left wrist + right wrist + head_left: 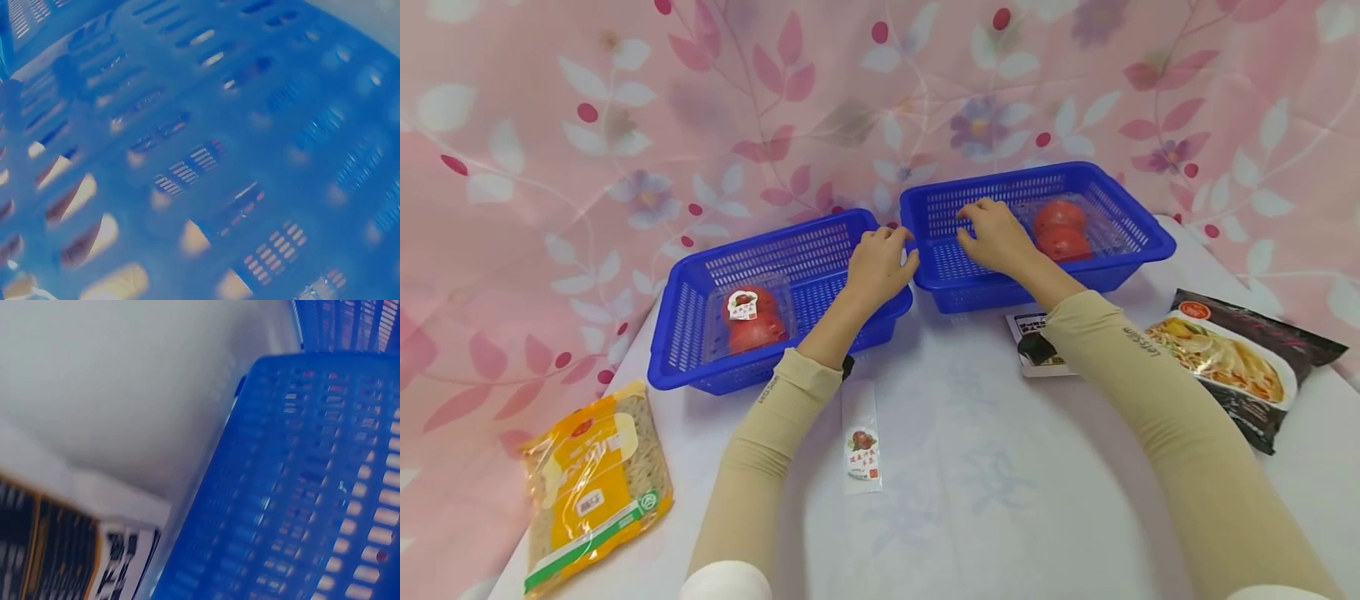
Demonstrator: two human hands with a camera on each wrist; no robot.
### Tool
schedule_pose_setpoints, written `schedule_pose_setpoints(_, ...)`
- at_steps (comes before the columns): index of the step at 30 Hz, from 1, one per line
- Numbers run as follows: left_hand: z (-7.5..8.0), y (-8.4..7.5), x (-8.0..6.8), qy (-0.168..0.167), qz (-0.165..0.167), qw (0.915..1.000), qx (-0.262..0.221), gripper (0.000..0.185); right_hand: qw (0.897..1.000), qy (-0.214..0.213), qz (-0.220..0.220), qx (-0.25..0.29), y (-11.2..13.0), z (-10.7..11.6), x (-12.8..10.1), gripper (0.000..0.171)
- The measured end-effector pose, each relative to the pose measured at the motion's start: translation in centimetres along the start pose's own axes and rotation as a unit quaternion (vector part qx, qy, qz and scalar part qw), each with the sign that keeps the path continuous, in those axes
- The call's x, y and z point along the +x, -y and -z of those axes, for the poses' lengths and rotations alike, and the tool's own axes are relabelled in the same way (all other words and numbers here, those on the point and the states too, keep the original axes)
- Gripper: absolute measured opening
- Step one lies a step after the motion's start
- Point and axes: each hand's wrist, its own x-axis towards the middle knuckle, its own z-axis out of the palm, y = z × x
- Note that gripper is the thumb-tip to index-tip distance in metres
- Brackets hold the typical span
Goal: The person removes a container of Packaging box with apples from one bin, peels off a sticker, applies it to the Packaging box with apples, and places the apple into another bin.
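Note:
Two blue plastic baskets stand side by side in the head view. Over the inner end of the left basket is my left hand, its fingers loosely bent near the gap between the baskets, with nothing seen in it. My right hand hovers above the right basket, thumb and fingers apart, holding nothing visible. Each basket contains a clear plastic box with red round fruit; the left box bears a white fruit sticker. Neither hand shows in the wrist views, where slotted basket walls fill much of the frame.
A yellow packet lies at the left and a dark noodle packet at the right. On the white table lies a clear strip with a fruit sticker. A printed card sits partly under my right forearm.

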Motion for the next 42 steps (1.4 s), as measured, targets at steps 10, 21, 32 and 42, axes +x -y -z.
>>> schedule_pose_setpoints(10,-0.6,-1.2,0.6,0.02,-0.015,0.9997,0.008,0.031,0.999,0.011,-0.032,-0.009,-2.1,0.8,-0.8,0.033)
schedule_pose_setpoints(21,-1.2,-3.6,2.2,0.067,-0.014,0.9975,-0.016,0.036,0.999,0.007,-0.044,-0.008,-3.9,1.5,-1.8,0.037)
schedule_pose_setpoints(32,-2.4,-6.0,3.8,0.113,-0.014,0.989,-0.095,0.044,0.997,0.016,-0.066,-0.04,-7.2,2.8,-2.9,0.042)
schedule_pose_setpoints(42,-3.7,-9.5,4.6,0.152,-0.031,0.9723,-0.175,0.038,0.988,0.058,-0.121,-0.082,-10.0,4.4,-4.1,0.049)
